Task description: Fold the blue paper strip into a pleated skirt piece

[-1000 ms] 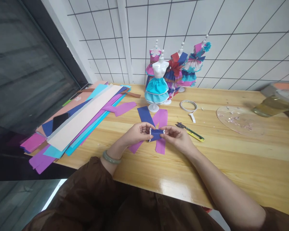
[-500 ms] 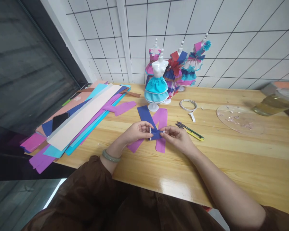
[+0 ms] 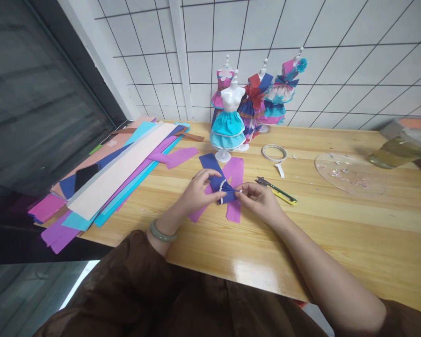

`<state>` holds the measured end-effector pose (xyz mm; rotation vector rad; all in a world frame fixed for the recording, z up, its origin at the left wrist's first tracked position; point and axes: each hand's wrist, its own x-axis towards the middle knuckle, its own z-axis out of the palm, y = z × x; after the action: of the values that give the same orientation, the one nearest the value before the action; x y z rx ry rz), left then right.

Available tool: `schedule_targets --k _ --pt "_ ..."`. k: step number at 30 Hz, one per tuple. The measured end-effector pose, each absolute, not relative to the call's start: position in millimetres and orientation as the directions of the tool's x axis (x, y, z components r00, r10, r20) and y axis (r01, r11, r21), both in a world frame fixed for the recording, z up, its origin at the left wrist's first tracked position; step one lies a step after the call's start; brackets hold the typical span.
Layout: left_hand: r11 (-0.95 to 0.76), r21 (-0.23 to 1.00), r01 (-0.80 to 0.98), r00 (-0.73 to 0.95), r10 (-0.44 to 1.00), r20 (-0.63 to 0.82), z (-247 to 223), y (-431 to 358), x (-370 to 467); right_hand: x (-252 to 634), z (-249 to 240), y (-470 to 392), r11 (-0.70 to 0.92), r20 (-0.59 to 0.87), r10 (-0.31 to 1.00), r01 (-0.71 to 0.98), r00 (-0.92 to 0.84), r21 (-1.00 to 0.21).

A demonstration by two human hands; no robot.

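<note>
A small pleated dark blue piece (image 3: 226, 188) with a white edge is spread like a fan between my hands. My right hand (image 3: 257, 199) pinches its gathered right end. On its left side, my left hand (image 3: 200, 188) has thumb and fingers apart around the fanned white edge, the thumb touching the lower part. Beneath lie a dark blue strip (image 3: 210, 162) and crossed purple strips (image 3: 234, 213) on the wooden table (image 3: 203, 250).
Behind stand several dressed mini mannequins, the nearest in a turquoise skirt (image 3: 228, 128). A tape roll (image 3: 274, 153), green-and-yellow snips (image 3: 279, 192), a clear tray (image 3: 349, 174) and a jar (image 3: 389, 152) are on the right. Stacked coloured strips (image 3: 122, 171) lie left.
My left fingers have opened and moved slightly up and left. The folded blue piece has fanned out at its left end. My right hand keeps its pinch.
</note>
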<state>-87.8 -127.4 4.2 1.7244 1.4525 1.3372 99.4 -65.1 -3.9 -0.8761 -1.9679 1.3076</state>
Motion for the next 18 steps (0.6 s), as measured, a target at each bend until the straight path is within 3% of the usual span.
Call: schedule_targets --k 3,6,11,18 --pt "-0.474 0.608 0.637 0.148 0.849 0.507 9.0 -130.0 -85.2 100.1 -7.1 -63.9 0.339 0.156 0.784 0.205 -0.600 -0.918" --pt "-0.525 0.493 0.694 0.236 0.812 0.533 8.2 -129.5 -86.1 100.9 -10.3 -63.2 0.362 0.171 0.779 0.209 -0.603 -0.908" --pt "-0.556 0.452 0.698 0.268 0.788 0.554 1.4 -125.9 -89.3 101.6 -9.8 -63.4 0.424 0.202 0.759 0.234 -0.619 -0.875" --pt "-0.572 0.437 0.694 0.303 0.783 0.543 7.5 -128.4 -87.1 102.5 -1.8 -66.2 0.615 0.303 0.669 0.277 -0.678 -0.738"
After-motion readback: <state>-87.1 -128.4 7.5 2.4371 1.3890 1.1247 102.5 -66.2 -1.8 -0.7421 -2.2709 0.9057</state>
